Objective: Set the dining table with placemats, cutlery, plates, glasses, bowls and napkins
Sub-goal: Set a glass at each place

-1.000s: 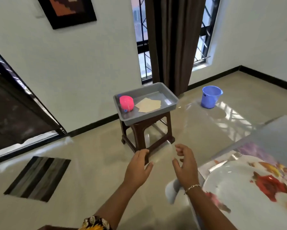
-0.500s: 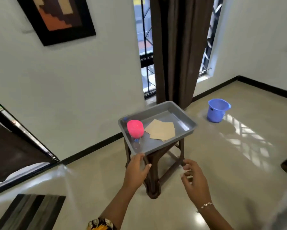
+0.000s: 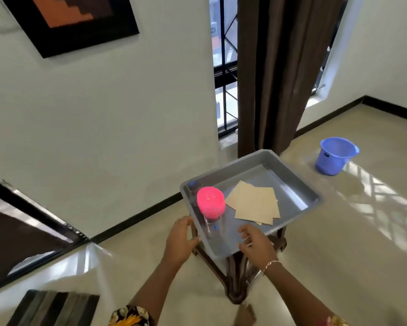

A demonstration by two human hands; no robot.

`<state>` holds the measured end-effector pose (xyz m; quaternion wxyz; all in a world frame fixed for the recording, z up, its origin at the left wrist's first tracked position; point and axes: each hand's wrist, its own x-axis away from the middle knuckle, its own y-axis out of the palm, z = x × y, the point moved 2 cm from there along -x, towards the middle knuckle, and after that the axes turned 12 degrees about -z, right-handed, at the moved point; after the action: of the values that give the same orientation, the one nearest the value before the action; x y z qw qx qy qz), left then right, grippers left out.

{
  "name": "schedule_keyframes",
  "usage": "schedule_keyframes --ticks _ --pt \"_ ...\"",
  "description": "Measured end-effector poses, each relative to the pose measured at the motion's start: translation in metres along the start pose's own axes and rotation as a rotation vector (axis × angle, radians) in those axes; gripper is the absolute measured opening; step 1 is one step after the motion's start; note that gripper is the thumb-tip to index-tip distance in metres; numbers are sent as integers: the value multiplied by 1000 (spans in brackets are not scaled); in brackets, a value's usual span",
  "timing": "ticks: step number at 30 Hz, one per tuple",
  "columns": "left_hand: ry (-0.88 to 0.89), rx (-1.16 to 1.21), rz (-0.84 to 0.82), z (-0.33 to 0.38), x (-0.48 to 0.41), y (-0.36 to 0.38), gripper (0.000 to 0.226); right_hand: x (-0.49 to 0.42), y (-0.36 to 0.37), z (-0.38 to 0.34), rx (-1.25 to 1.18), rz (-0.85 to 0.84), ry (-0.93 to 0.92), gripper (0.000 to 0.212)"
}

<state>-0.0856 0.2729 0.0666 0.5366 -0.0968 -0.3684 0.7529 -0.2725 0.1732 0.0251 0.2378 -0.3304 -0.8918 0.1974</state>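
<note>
Glass (image 3: pixel 213 228) upright (pink bowl (image 3: pixel 210 204) atop), napkins (image 3: pixel 256 204) lying flat

Glossy floor (image 3: pixel 338 231), apparently plastic tray (image 3: pixel 289 171), paper napkins (image 3: pixel 256 204).

This is a room in a home. Behind the brown stool (image 3: pixel 233 284) hang a long curtain (image 3: pixel 273 74) and a barred window (image 3: pixel 223 67). A framed picture (image 3: pixel 73 17) is up left of it, a blue bucket (image 3: pixel 334 157) right, a striped mat (image 3: pixel 54 307) left.
</note>
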Motion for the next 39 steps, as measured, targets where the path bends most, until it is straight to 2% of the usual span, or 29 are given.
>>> schedule_keyframes --ticks 2,9,18,25,29,35,39 --pt "-31 -7 -16 -5 -25 -6 46 -33 1 7 26 -87 36 33" --pt "-147 -96 -119 -27 -106 -15 58 -105 14 39 129 -305 189 63" --pt "-213 -103 -91 -63 -189 -28 78 -153 37 55 139 -394 223 84" --pt "-226 -118 -190 -87 -227 -28 97 -171 54 65 17 -344 220 88" --pt "-183 -171 -251 -101 -242 -28 98 -178 68 61 -64 -239 220 83" --pt "-113 -215 -285 -109 -267 -21 94 -174 74 48 6 -206 206 75" --pt "-108 -184 -240 -103 -277 -9 87 -172 79 43 171 -223 148 70"
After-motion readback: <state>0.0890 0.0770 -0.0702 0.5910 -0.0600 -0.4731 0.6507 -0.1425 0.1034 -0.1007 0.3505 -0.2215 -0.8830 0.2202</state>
